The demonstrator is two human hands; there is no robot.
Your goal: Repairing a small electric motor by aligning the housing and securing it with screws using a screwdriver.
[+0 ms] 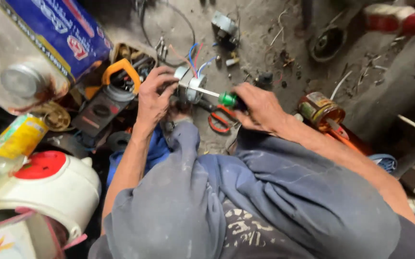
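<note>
The left hand (152,98) sits just left of the frame's centre, fingers curled and clamped around the left side of a small round silver-grey metal motor (190,86) with red, blue and white wires (193,56) springing from its top toward the upper middle of the frame. The right hand (257,105) lies just right of centre, closed tight on the green plastic handle of a screwdriver (226,99). The screwdriver's thin bright steel shaft runs leftward and slightly upward from that handle, its tip meeting the motor's face close to the left hand's fingertips. So the tool's long axis lies nearly across the picture, from right hand to left, and the motor sits between the two hands, touching the left one and joined to the right only through the shaft. The left hand is the nearer to the motor.

Just below the shaft, between the wrists, lie red-handled pliers (219,122) on the dusty grey floor (265,43). Left of the left hand is an orange-and-black clamp meter (116,79). Right of the right forearm stands a rusty round tin can (320,110). At the lower left is a white rounded appliance with a red top (44,184), and at the upper left a blue printed box (58,29). The person's grey-blue trousers (274,196) fill the lower centre of the frame.
</note>
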